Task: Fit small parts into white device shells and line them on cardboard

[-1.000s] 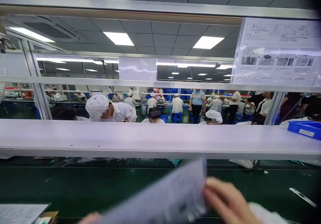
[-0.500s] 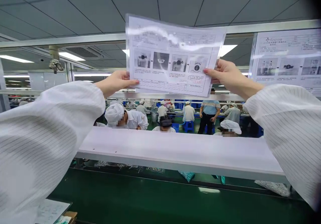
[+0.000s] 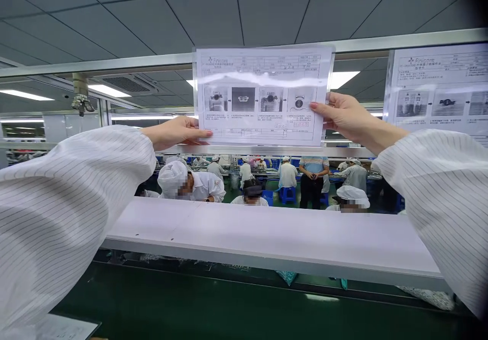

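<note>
A laminated instruction sheet [image 3: 263, 96] hangs in the upper middle of the frame, held flat and level, facing the wearer. Its top edge meets the upper metal rail [image 3: 114, 64] and its bottom edge sits at the lower rail [image 3: 267, 150]. It is white under a glossy clear cover that catches a band of glare. It has a ruled header with a small logo, a row of four grey photos joined by arrows, lines of small print, and two red stamps near the bottom. The print is too small to read.

The left hand [image 3: 179, 130] comes in from a striped white sleeve and pinches the lower left corner, fingers closed on the sheet. The right hand [image 3: 339, 114] grips the right edge with its thumb on the front face, and the other fingers curl behind.

A second sheet [image 3: 438, 88] of the same kind hangs at the upper right, just beside the held one.

Below, a long white shelf [image 3: 267, 233] crosses the middle of the frame, with a dark green belt [image 3: 190, 309] along the bottom.

Under the shelf at the lower right lies a clear bag [image 3: 430, 295] of small pale parts, too blurred to name. A teal bag [image 3: 287, 277] hangs at the lower middle, and I cannot tell what is in it. Far back in the centre, blue crates [image 3: 275, 163] are stacked behind capped workers, their contents out of sight.
</note>
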{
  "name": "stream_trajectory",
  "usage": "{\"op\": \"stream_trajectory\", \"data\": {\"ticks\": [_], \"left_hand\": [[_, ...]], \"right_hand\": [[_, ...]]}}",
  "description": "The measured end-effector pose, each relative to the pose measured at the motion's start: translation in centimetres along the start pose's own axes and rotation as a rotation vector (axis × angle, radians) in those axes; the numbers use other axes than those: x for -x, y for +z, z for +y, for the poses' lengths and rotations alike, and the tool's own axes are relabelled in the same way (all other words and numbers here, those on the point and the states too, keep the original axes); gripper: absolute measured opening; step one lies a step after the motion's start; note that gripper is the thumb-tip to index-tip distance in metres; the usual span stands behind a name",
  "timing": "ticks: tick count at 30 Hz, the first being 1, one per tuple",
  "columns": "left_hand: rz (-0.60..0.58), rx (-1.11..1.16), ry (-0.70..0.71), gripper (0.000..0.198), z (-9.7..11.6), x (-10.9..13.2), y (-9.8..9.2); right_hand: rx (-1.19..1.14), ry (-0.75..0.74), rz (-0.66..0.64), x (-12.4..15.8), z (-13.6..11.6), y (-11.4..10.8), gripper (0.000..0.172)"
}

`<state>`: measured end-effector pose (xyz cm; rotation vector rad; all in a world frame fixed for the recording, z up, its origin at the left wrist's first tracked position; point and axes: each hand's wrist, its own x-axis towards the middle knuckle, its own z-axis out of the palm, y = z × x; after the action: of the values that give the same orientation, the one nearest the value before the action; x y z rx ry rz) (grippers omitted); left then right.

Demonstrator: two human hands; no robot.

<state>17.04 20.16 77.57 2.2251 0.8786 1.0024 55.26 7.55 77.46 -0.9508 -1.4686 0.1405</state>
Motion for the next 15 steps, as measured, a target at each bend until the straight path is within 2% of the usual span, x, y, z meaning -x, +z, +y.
{"op": "stream_trajectory", "data": {"ticks": [3, 8, 15], "left_hand": [[0.008, -0.025, 0.007, 0.024, 0.0, -0.1, -0.4], [-0.052, -0.034, 0.019, 0.031, -0.9, -0.4, -0.9], [-0.037, -0.074, 0.017, 0.040, -0.8, -0.3, -0.7]], "right_hand": [[-0.011, -0.004, 0.011, -0.3, -0.1, -0.2, 0.016], [-0.019, 0.002, -0.014, -0.4, 0.1, -0.1, 0.021], [0.036, 0.020, 0.010, -0.1, -0.1, 0.3, 0.021]]}}
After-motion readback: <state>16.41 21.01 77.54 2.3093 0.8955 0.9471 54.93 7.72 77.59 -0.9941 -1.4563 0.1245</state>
